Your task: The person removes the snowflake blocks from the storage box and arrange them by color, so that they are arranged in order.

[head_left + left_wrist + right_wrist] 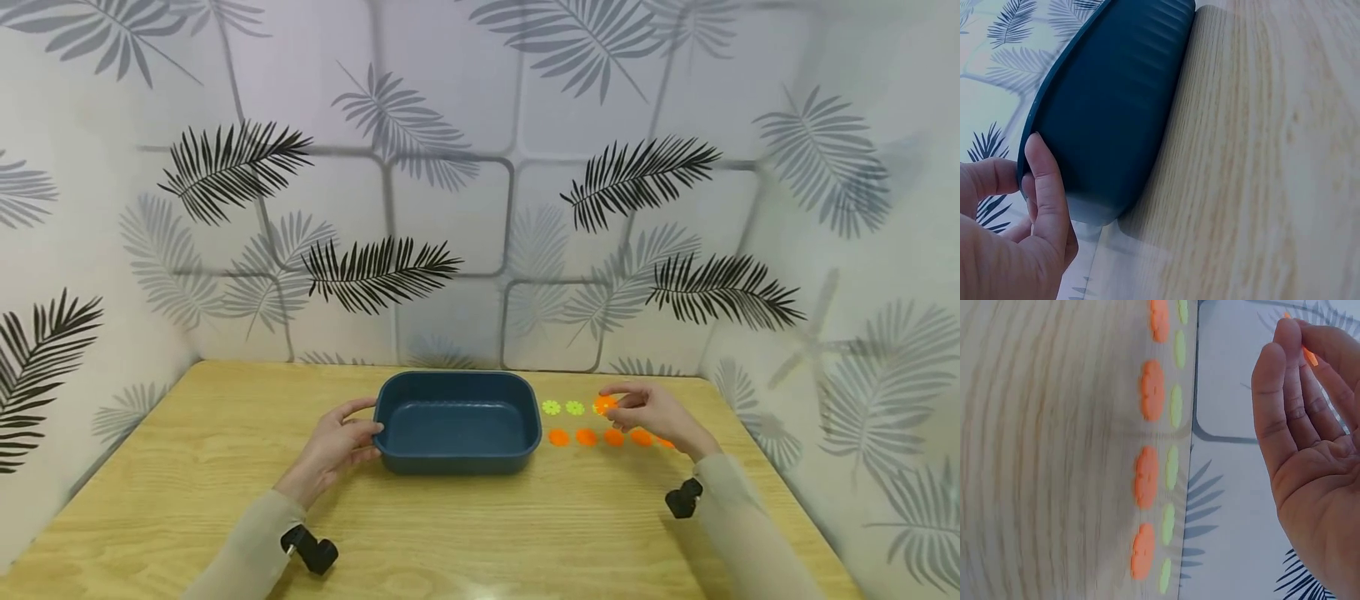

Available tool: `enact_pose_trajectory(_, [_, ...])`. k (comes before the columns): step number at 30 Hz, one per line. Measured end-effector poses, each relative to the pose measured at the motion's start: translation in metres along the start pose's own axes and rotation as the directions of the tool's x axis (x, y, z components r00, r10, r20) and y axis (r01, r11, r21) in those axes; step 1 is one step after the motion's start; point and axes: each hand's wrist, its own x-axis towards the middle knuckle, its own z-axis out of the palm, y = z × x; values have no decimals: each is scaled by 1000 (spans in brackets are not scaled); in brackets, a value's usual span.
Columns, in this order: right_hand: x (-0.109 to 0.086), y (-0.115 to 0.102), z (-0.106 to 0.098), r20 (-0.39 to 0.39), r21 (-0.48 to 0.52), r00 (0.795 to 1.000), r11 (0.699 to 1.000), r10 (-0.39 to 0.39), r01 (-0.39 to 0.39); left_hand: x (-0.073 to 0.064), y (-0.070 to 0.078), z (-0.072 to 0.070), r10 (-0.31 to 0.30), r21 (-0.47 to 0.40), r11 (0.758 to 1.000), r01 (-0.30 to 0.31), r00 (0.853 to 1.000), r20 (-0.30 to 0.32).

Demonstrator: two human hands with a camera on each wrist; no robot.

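My left hand (pixel 337 447) pinches the left rim of a dark blue rectangular basin (pixel 457 465) on the wooden table. In the left wrist view, the fingers (pixel 1046 181) lie at the rim against the outer wall. To the basin's right, my right hand (pixel 654 417) holds an orange flower-shaped piece (pixel 603 405) between thumb and fingertips, raised above the table. The right wrist view shows only a thin edge of that piece (pixel 1310 356). Below the hand lie a row of orange flower-shaped pieces (pixel 587 437) and, behind them, a row of yellow-green ones (pixel 551 407), partly hidden by the hand.
The light wooden table (pixel 450 533) ends at a leaf-patterned wall covering (pixel 450 208) right behind the basin. More of this covering stands along the left and right sides. A black wrist camera (pixel 309 550) is strapped to each sleeve.
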Motion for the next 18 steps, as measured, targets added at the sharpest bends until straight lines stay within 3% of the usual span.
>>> enact_pose_trajectory(18, [-26, 21, -33, -63, -58, 997, 997, 47, -51, 0, 1, -1, 2, -21, 1000, -2, 1000, 9])
